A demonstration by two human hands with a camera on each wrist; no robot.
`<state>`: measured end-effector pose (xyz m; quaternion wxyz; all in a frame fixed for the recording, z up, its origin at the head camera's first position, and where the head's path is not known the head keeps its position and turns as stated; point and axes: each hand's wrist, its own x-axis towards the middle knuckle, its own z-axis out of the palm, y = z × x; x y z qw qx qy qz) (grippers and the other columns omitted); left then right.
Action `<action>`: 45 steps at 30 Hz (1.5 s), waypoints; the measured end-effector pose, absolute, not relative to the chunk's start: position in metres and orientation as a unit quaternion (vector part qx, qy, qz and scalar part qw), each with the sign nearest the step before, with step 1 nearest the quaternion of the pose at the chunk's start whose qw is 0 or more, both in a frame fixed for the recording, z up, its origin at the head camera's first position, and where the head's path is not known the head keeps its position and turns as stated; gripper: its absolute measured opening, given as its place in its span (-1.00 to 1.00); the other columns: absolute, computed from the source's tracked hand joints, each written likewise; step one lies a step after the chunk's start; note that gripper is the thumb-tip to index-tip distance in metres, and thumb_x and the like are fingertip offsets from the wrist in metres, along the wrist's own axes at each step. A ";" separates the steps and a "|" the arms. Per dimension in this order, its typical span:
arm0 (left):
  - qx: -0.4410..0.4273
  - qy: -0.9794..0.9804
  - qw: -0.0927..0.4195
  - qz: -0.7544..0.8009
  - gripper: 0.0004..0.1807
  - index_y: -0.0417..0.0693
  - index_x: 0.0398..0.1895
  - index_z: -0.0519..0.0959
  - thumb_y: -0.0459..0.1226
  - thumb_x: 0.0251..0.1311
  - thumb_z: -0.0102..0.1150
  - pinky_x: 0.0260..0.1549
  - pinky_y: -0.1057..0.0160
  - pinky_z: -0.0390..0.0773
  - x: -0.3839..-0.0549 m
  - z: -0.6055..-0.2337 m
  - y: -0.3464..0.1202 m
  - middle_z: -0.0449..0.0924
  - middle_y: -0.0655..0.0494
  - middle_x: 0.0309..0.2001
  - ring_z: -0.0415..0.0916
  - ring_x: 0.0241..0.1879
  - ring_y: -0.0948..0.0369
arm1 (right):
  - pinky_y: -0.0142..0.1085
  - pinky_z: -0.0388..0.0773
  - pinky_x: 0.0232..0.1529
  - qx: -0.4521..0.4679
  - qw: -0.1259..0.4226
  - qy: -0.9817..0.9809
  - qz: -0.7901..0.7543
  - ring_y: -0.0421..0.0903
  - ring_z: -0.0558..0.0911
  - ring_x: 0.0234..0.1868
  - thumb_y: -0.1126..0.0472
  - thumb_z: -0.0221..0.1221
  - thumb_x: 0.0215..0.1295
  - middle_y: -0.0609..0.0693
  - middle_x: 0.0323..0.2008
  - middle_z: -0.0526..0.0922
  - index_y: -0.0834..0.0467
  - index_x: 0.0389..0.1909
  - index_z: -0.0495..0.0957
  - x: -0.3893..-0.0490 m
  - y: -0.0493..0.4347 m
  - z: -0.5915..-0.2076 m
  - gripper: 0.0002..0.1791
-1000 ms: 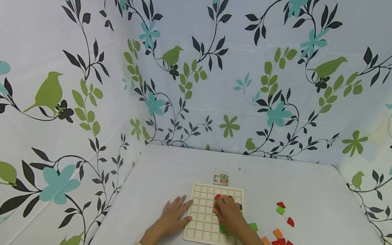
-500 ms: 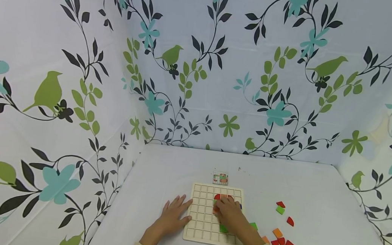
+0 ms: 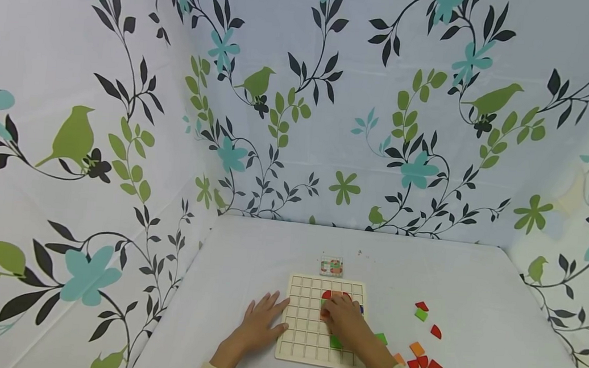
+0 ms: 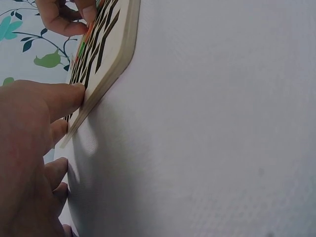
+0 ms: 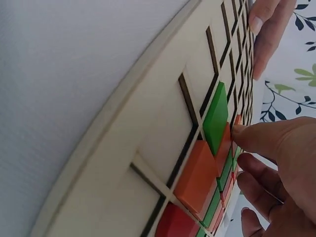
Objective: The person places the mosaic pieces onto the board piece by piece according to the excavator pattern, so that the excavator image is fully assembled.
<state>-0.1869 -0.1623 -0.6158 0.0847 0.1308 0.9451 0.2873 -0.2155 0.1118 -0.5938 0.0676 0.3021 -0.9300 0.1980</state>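
Note:
A pale wooden grid board point(image 3: 304, 336) lies flat on the white-covered table. My left hand point(image 3: 260, 321) rests at its left edge with fingers spread, the thumb on the rim point(image 4: 91, 103) in the left wrist view. My right hand point(image 3: 347, 323) is over the board's upper right part, fingers bent, thumb and fingertips pinching a small orange tile point(image 5: 238, 120) at the grid. Around it sit a green tile point(image 5: 216, 116), a larger-looking orange tile point(image 5: 197, 173) and a red tile point(image 5: 175, 222) in the cells. The hand hides some tiles in the head view.
A small pattern card point(image 3: 331, 267) lies just beyond the board. To the right are loose pieces: a green square point(image 3: 421, 315), an orange square point(image 3: 417, 349) and several red quarter-rounds point(image 3: 434, 366). A patterned curtain point(image 3: 350, 125) stands behind the table.
The right hand's fingers shift very slightly on the board around the orange tile. The left hand, board and loose pieces stay where they were.

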 end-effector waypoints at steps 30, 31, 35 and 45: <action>0.134 0.943 0.085 0.292 -0.30 0.09 0.60 0.35 0.01 0.46 0.21 0.50 -0.53 -0.16 -0.186 -0.614 -0.163 0.13 -0.19 0.65 -0.01 0.64 -0.26 | 0.18 0.52 -0.16 -0.038 0.035 -0.963 0.264 0.38 0.53 -0.15 0.38 0.18 0.42 0.45 -0.16 0.50 0.41 -0.14 0.52 -0.257 0.285 -0.601 -0.87; 0.134 0.943 0.084 0.292 -0.30 0.09 0.60 0.34 0.01 0.47 0.20 0.50 -0.53 -0.16 -0.186 -0.615 -0.163 0.13 -0.19 0.65 -0.01 0.64 -0.26 | 0.17 0.53 -0.16 -0.029 0.034 -0.963 0.266 0.35 0.54 -0.16 0.38 0.21 0.42 0.43 -0.17 0.51 0.40 -0.14 0.53 -0.259 0.283 -0.602 -0.86; 0.134 0.943 0.082 0.293 -0.31 0.09 0.60 0.34 0.00 0.47 0.20 0.50 -0.54 -0.17 -0.186 -0.616 -0.163 0.13 -0.19 0.65 -0.02 0.65 -0.26 | 0.17 0.49 -0.13 -0.016 0.005 -0.960 0.278 0.21 0.58 -0.18 0.29 0.32 0.39 0.31 -0.19 0.54 0.37 -0.09 0.55 -0.260 0.276 -0.606 -0.76; 0.135 0.944 0.085 0.289 -0.30 0.10 0.61 0.33 0.04 0.48 0.18 0.50 -0.53 -0.16 -0.186 -0.616 -0.164 0.12 -0.18 0.65 -0.01 0.64 -0.26 | 0.26 0.44 -0.06 0.011 -0.057 -0.964 0.260 0.14 0.62 -0.12 0.30 0.33 0.35 0.18 -0.19 0.60 0.31 0.00 0.55 -0.252 0.258 -0.594 -0.72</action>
